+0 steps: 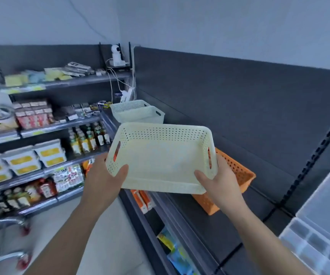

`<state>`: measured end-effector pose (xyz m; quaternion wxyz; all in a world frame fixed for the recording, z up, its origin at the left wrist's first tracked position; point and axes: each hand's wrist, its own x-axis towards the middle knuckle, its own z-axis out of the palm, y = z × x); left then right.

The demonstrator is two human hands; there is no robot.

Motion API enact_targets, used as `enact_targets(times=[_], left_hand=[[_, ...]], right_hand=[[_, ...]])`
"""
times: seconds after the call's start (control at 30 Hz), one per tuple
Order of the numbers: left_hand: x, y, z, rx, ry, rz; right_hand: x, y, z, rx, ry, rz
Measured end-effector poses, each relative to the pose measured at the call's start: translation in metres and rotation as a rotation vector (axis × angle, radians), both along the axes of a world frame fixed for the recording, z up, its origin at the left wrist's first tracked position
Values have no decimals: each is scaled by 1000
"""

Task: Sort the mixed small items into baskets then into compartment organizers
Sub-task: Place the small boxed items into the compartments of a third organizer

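Left hand (105, 175) and right hand (220, 181) each grip a near corner of the cream basket (160, 155), held above the dark shelf (229, 225). It partly hides an orange basket (239, 175) underneath. Nested baskets (138, 112) at the shelf's far end, clear organizer (319, 241) near right. Grocery racks (41, 128) left. Cream basket: perforated walls, slot handles.
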<state>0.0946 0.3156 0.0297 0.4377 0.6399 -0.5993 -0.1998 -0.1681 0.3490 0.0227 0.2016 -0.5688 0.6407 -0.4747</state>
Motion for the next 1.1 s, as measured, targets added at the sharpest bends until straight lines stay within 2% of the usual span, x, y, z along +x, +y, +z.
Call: enact_targets(times=[0.27, 0.5, 0.73, 0.87, 1.1], left_hand=[[122, -149, 12, 83, -9, 41], [172, -271, 5, 154, -17, 14], [168, -389, -2, 126, -20, -32], [147, -456, -7, 116, 18, -45], [110, -533, -32, 166, 65, -167]], right_hand=[[120, -149, 5, 24, -80, -1], [155, -256, 14, 1, -105, -32], [149, -374, 11, 16, -170, -76], [145, -435, 12, 34, -327, -119], [146, -528, -12, 76, -382, -198]])
